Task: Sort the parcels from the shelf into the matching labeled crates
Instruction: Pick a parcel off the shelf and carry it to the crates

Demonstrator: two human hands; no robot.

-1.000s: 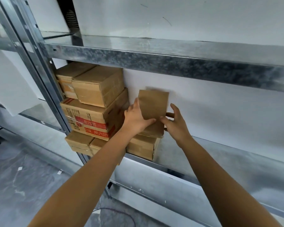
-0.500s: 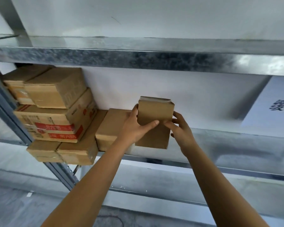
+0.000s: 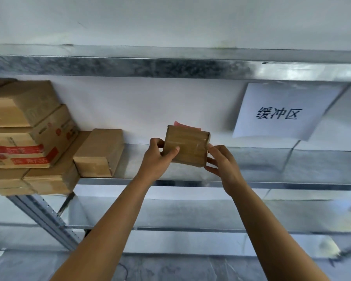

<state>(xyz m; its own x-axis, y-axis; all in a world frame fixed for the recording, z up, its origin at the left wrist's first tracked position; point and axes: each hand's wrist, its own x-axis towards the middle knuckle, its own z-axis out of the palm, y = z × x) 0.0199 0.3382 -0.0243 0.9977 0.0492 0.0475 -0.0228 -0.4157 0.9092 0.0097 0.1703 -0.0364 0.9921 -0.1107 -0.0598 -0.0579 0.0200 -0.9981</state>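
Head view: left hand [image 3: 156, 157] and right hand [image 3: 223, 165] clasp parcel [image 3: 188, 147] at steel shelf [image 3: 272, 165], white wall [image 3: 150, 106] behind

small parcel [image 3: 187, 151]: plain brown cardboard with glossy tape streaks across its face; a pink-red slip [image 3: 180, 124] shows behind its top edge. stacked cartons [image 3: 24, 102]: brown; one banded carton [image 3: 28, 153] carries red strips with pale characters. shelf [image 3: 150, 66]: grey metal, mottled spangle pattern. sign [image 3: 272, 94]: white sheet, black characters. wall [image 3: 150, 21]: white. floor [image 3: 170, 268]: grey, veined.
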